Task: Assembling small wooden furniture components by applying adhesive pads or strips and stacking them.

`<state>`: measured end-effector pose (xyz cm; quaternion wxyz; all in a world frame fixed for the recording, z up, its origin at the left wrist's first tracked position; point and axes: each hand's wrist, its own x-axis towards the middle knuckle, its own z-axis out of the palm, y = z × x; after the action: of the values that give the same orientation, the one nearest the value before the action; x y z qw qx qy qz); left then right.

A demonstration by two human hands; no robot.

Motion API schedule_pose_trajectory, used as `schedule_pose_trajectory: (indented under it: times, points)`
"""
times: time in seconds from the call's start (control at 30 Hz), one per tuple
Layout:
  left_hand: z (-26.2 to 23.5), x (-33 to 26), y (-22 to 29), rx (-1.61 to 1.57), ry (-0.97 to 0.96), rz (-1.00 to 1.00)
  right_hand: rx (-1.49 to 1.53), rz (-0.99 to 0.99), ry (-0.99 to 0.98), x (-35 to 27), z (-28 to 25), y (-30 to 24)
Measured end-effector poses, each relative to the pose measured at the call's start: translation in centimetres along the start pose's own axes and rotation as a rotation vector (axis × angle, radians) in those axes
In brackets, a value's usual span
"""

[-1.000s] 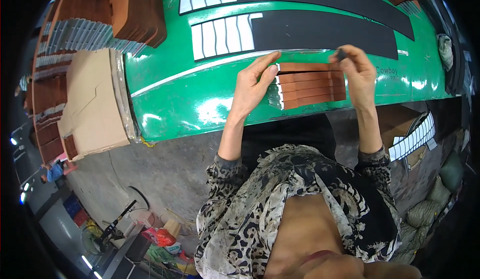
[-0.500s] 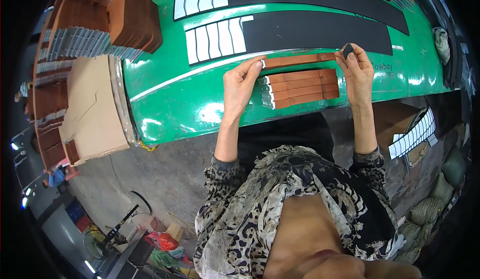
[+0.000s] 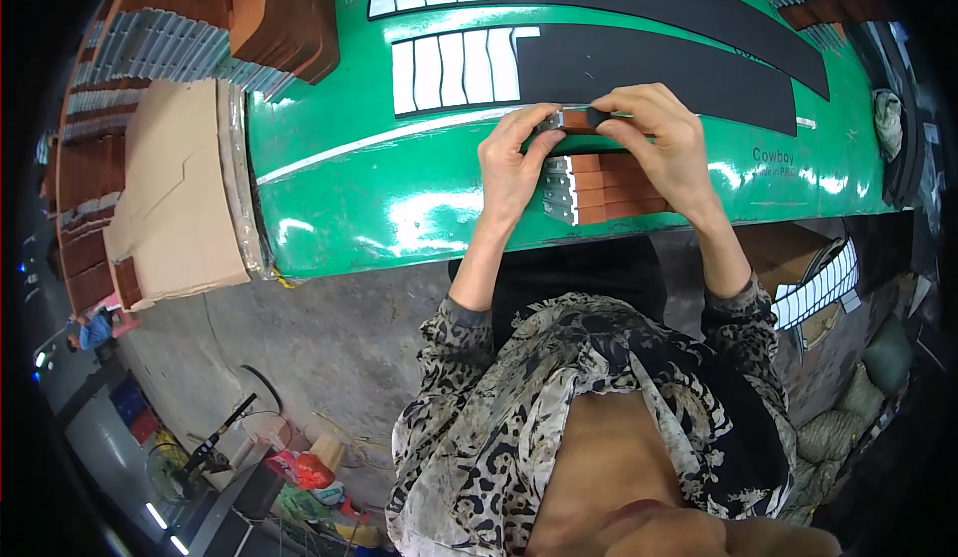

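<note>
Brown strip point(image 3: 577, 118) was pinched at both ends by left hand point(image 3: 511, 163) and right hand point(image 3: 667, 143) above stack point(image 3: 604, 188) on green worktop point(image 3: 379, 188); best kept level, edges aligned.

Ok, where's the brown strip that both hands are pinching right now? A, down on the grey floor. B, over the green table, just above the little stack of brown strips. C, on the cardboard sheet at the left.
B: both hands, left hand and right hand, pinch the brown strip over the green table, just above the stack of brown strips.
</note>
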<state>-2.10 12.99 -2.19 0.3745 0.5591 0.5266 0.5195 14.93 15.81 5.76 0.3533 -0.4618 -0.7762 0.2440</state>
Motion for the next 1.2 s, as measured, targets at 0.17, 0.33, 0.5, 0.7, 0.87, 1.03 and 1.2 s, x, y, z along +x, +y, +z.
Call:
schedule_pose_trajectory:
  times: [0.17, 0.33, 0.5, 0.7, 0.87, 1.03, 1.2]
  points:
    - [0.2, 0.0, -0.6, -0.024, 0.04, 0.052, -0.188, -0.139, -0.025, 0.3, 0.9, 0.2]
    - [0.0, 0.2, -0.6, -0.007, 0.031, 0.095, -0.258, -0.147, 0.009, 0.2, 1.1, -0.1]
    - [0.0, 0.2, -0.7, -0.016, 0.035, 0.099, -0.269, -0.16, 0.005, 0.3, 1.5, -0.3]
    - [0.1, 0.3, -0.6, -0.022, 0.036, 0.091, -0.277, -0.158, 0.007, 0.3, 1.6, -0.3]
    - [0.0, 0.3, -0.6, -0.013, 0.038, 0.1, -0.282, -0.162, 0.009, 0.4, 1.7, -0.3]
    - [0.0, 0.3, -0.5, -0.011, 0.038, 0.102, -0.294, -0.158, 0.011, 0.3, 1.7, -0.3]
    - [0.1, 0.3, -0.5, -0.011, 0.042, 0.102, -0.3, -0.16, 0.014, 0.4, 1.7, -0.4]
